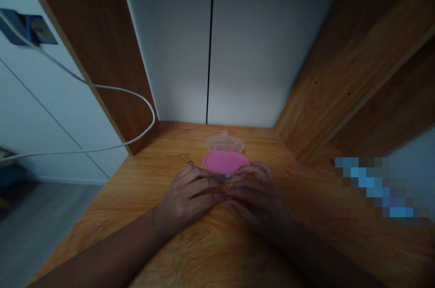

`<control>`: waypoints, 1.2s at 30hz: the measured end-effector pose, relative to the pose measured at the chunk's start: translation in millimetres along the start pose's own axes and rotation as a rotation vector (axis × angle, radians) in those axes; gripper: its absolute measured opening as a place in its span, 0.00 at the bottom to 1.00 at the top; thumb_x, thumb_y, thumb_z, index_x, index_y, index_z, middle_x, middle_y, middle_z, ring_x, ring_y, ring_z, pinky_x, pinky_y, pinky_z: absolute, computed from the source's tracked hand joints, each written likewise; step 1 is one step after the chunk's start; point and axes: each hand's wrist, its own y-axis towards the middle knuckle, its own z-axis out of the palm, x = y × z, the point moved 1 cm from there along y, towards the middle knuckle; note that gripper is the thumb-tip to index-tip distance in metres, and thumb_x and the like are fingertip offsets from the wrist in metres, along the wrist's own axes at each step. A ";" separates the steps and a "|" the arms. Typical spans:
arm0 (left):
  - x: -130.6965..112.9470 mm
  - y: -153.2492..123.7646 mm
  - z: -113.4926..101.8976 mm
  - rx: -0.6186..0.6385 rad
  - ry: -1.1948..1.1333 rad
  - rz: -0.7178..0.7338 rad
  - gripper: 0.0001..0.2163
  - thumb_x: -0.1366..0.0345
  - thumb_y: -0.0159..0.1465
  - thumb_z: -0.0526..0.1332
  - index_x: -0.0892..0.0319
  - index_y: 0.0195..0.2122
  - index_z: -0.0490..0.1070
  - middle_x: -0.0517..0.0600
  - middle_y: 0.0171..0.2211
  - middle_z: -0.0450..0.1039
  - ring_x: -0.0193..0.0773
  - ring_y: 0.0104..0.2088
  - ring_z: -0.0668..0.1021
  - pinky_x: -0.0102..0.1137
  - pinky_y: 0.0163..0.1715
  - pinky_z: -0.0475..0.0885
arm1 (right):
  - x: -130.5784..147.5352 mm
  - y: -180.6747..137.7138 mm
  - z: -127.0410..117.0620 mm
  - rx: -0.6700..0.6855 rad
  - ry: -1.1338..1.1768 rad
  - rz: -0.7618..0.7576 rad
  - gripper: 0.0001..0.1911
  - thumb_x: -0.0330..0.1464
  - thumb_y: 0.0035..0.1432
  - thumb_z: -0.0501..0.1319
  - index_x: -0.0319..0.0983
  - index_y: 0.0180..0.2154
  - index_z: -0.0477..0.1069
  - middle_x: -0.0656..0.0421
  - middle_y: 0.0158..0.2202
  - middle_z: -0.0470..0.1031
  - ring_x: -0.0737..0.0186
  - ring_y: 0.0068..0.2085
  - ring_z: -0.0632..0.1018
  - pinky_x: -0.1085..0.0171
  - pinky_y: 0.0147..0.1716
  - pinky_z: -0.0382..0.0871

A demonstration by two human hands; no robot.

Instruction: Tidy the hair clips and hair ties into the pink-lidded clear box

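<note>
My left hand [192, 195] and my right hand [256, 195] meet just in front of a small oval case, fingertips pinched together. Whatever lies between the fingertips is too small and dark to make out. The case stands with its clear lid [208, 144] tilted back, a pink handle [233, 148] on it. An oval pink panel [226, 162] covers the near part of the case, and fingers of my right hand overlap its right end. Left of the case, beyond my left hand, a small dark ring [190, 163] lies on the wooden surface.
The wooden tabletop [200, 251] ends at white panels [244, 52] behind and a wooden upright [306, 111] on the right. A white cable [149, 111] loops in from the left. Something blurred out and bluish [374, 188] is at the right.
</note>
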 end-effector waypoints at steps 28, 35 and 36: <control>0.3 0.3 8.5 0.039 0.053 -0.215 0.04 0.65 0.64 0.67 0.56 0.39 0.77 0.55 0.51 0.76 0.46 0.48 0.78 0.43 0.46 0.77 | -38.7 -12.6 5.1 -0.229 0.088 0.677 0.08 0.40 0.55 0.68 0.43 0.34 0.81 0.52 0.47 0.73 0.52 0.49 0.76 0.50 0.50 0.74; 1.5 0.4 8.4 0.033 0.030 -0.205 0.04 0.65 0.63 0.67 0.57 0.38 0.76 0.54 0.50 0.76 0.44 0.47 0.78 0.42 0.46 0.76 | -36.7 -10.7 3.9 -0.259 0.100 0.670 0.10 0.42 0.54 0.69 0.43 0.34 0.80 0.53 0.45 0.73 0.51 0.48 0.76 0.49 0.49 0.74; 2.1 0.4 8.6 0.031 0.027 -0.209 0.04 0.65 0.63 0.67 0.57 0.38 0.76 0.54 0.50 0.76 0.44 0.47 0.78 0.42 0.45 0.76 | -37.0 -10.9 4.0 -0.263 0.100 0.672 0.10 0.42 0.54 0.69 0.43 0.34 0.80 0.53 0.44 0.73 0.51 0.47 0.76 0.49 0.49 0.74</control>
